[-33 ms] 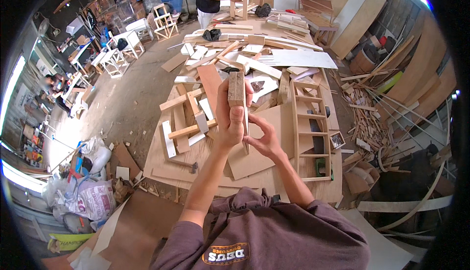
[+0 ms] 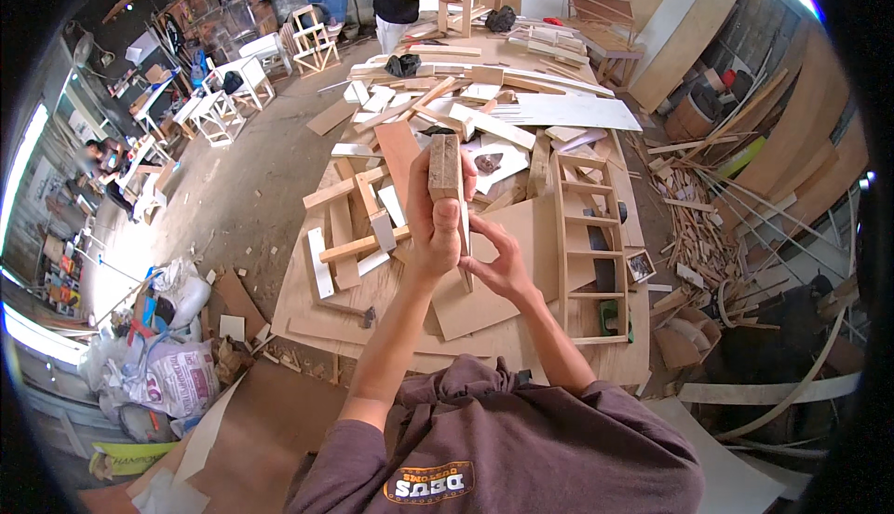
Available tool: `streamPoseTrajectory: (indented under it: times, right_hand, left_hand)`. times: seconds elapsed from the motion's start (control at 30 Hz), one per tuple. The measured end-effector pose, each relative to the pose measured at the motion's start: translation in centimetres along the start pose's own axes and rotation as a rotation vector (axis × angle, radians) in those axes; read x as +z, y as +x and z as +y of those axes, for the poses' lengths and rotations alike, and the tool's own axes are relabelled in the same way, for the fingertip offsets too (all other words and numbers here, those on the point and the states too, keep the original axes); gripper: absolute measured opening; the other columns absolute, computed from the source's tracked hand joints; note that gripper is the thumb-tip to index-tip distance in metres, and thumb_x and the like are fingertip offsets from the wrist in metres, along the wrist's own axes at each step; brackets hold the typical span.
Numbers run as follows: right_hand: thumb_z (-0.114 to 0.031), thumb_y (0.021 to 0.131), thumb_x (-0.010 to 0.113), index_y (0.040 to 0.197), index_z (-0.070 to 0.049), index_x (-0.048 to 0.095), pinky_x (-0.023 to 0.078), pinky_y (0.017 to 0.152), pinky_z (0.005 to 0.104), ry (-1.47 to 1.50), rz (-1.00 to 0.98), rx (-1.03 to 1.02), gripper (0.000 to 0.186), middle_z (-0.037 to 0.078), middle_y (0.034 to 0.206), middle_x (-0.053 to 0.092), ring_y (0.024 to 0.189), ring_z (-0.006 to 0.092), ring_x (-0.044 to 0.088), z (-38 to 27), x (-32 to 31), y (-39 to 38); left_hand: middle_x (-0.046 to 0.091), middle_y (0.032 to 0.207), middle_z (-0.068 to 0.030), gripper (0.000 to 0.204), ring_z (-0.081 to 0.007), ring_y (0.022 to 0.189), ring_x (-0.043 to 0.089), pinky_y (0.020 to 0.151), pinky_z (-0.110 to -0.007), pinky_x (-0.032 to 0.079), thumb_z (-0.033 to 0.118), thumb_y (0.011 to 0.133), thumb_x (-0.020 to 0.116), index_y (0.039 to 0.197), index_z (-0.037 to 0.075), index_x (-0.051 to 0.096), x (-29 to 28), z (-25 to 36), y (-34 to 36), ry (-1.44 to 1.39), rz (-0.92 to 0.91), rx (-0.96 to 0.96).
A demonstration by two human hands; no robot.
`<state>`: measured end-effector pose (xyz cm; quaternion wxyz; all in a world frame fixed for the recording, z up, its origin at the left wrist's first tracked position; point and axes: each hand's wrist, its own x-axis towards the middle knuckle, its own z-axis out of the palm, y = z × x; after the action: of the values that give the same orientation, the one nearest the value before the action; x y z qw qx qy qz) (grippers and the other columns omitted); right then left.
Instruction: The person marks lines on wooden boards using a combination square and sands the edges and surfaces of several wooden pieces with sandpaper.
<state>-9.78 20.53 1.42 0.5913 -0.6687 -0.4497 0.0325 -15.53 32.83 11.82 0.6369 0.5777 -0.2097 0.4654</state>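
while a short rectangular block of pale wood (image 2: 444, 168) is held upright above the bench, it is gripped near its lower end by the left hand (image 2: 434, 225), whose fingers are wrapped closed around it. a thin flat wooden strip (image 2: 465, 246) is seen hanging down below the block, and it is pinched lightly by the curled fingers of the right hand (image 2: 498, 258); whether strip and block are already joined cannot be told. beneath, a large plywood work surface (image 2: 484, 309) is strewn with loose offcuts, a hammer (image 2: 349, 310) and a ladder-like wooden shelf frame (image 2: 591, 249) lying flat. judging by this, the frame looks assembled, while the piece in hand appears unfinished and many cut parts remain unused.
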Motion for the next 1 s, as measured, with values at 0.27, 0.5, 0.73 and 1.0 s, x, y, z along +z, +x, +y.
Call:
streamPoseTrajectory:
  times: [0.27,0.5,0.73,1.0]
  right_hand:
    - [-0.024,0.078,0.087,0.133,0.0,0.057,0.044,0.103,0.0373,0.255,-0.102,0.23,0.067,0.011,0.125,0.065,0.118,0.0203,0.058,4.9,2.7,-2.9]
    - [-0.027,0.075,0.09,0.133,-0.001,0.058,0.045,0.1,0.0374,0.145,-0.106,0.193,0.071,0.011,0.12,0.067,0.116,0.0207,0.059,3.4,1.2,-4.2]
    - [-0.023,0.079,0.087,0.135,0.001,0.057,0.053,0.082,0.0311,0.195,0.101,0.355,0.069,0.009,0.11,0.07,0.093,0.0135,0.063,1.6,-3.1,-7.0]
    - [-0.023,0.085,0.083,0.127,0.002,0.063,0.052,0.073,0.025,0.223,0.261,0.624,0.053,0.003,0.097,0.069,0.084,0.009,0.062,1.7,-9.1,-10.2]
  left_hand:
    - [0.053,0.105,-0.0086,0.072,-0.013,0.082,0.048,0.071,-0.029,0.041,0.061,0.096,0.056,0.131,0.001,0.04,-0.7,0.5,-0.6,-0.013,0.051,-0.02]
    - [0.059,0.12,-0.0127,0.059,-0.0182,0.104,0.058,0.094,-0.035,0.047,0.049,0.096,0.063,0.127,0.001,0.048,-0.1,1.6,-2.8,0.029,0.005,-0.178]
    - [0.058,0.127,-0.0085,0.059,-0.0187,0.114,0.053,0.102,-0.038,0.042,0.038,0.094,0.07,0.138,0.004,0.05,0.3,-4.5,-12.8,0.08,-0.178,-0.781]
    - [0.056,0.133,-0.0111,0.077,-0.0216,0.125,0.054,0.101,-0.037,0.048,0.031,0.091,0.075,0.151,0.007,0.033,5.3,-7.6,-26.1,-0.192,-0.29,-1.08]
